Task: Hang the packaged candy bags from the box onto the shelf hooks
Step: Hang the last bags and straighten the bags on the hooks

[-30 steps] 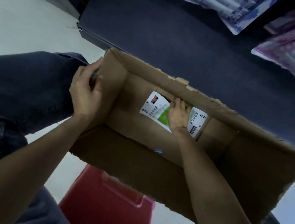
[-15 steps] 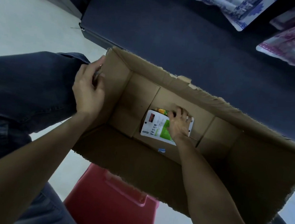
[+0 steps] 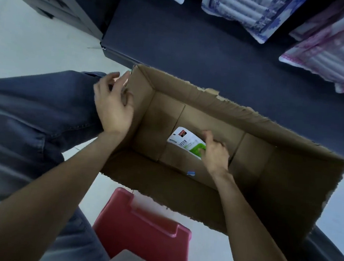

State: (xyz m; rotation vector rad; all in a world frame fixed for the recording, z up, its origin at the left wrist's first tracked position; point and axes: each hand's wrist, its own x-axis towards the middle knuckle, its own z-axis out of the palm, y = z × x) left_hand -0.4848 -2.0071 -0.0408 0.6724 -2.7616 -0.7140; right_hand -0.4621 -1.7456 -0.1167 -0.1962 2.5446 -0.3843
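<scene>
A red stool [image 3: 144, 229] sits below the cardboard box [image 3: 287, 170], with wrapped packs [image 3: 333, 50] on the dark shelf beyond. Inside, the right hand [image 3: 214, 152] grips a white-and-green candy bag [image 3: 183, 140] on the box floor; the left hand [image 3: 113, 103] clasps the box's end wall.

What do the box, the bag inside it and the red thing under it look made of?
Cardboard box: brown corrugated card, matte, with ragged torn rims. Candy bag: probably printed plastic film, white and green, slightly glossy; the right hand grips it. Red stool: likely moulded plastic, smooth with a soft sheen.
</scene>
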